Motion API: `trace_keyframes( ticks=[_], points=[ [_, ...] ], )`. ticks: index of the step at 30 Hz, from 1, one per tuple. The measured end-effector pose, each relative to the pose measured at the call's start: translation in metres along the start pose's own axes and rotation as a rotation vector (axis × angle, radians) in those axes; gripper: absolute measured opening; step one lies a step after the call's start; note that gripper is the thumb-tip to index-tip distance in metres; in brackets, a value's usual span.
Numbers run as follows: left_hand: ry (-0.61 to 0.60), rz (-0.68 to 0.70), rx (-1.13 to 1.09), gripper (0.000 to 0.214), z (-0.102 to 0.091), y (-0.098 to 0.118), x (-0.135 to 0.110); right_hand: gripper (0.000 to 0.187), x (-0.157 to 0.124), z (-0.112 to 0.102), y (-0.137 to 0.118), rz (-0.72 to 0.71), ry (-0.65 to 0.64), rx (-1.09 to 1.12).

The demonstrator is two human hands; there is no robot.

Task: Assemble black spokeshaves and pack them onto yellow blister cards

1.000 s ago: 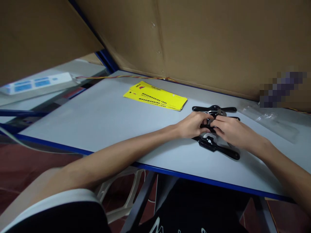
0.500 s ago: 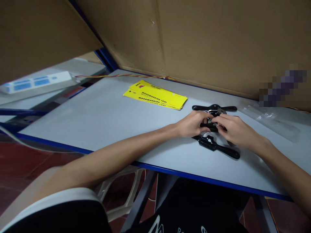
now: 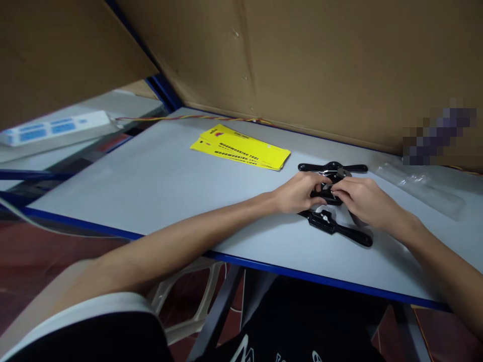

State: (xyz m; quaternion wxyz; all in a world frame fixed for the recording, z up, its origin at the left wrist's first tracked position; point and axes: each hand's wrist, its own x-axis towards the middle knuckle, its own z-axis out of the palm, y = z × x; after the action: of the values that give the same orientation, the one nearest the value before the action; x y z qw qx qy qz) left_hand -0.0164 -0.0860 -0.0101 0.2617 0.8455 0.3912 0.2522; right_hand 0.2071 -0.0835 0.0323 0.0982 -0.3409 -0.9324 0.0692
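Note:
A black spokeshave [image 3: 332, 197] lies in the middle of three, between my hands. My left hand [image 3: 298, 193] grips its left handle, thumb and fingers curled around it. Over its centre my right hand [image 3: 364, 198] pinches at the metal parts; whatever is between the fingertips is too small to make out. Behind them lies another black spokeshave [image 3: 354, 169], and close in front rests a third spokeshave [image 3: 352, 235] with a pale metal piece at its centre. A dark grey metal part [image 3: 343, 173] shows just beyond my right fingers.
Yellow cards [image 3: 245, 151] printed "WOODWORKING TOOL" lie stacked left of the tools on the grey table [image 3: 151, 176]. Clear plastic sleeves [image 3: 422, 186] lie at the right. A cardboard wall [image 3: 320, 65] stands behind. A white power strip [image 3: 60, 128] sits on another surface at far left.
My right fingertips have shifted slightly and closed tighter over the middle spokeshave, covering the small shiny bit seen before. My left hand and the other tools stay in place.

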Motion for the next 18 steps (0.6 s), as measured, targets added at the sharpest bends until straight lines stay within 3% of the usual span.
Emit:
trace_keyframes(
  ticks=[4,8,18],
  points=[
    [0.002,0.003,0.009,0.043,0.001,-0.001,-0.001,0.028,-0.002,0.002,0.0,0.022,0.026,0.099],
    [0.005,0.008,0.013,0.045,0.001,-0.002,-0.001,0.026,-0.006,0.007,0.004,0.036,0.137,0.113],
    [0.004,0.012,0.011,0.045,0.0,-0.002,-0.001,0.024,-0.01,0.017,0.009,-0.001,0.166,0.143]
  ],
)
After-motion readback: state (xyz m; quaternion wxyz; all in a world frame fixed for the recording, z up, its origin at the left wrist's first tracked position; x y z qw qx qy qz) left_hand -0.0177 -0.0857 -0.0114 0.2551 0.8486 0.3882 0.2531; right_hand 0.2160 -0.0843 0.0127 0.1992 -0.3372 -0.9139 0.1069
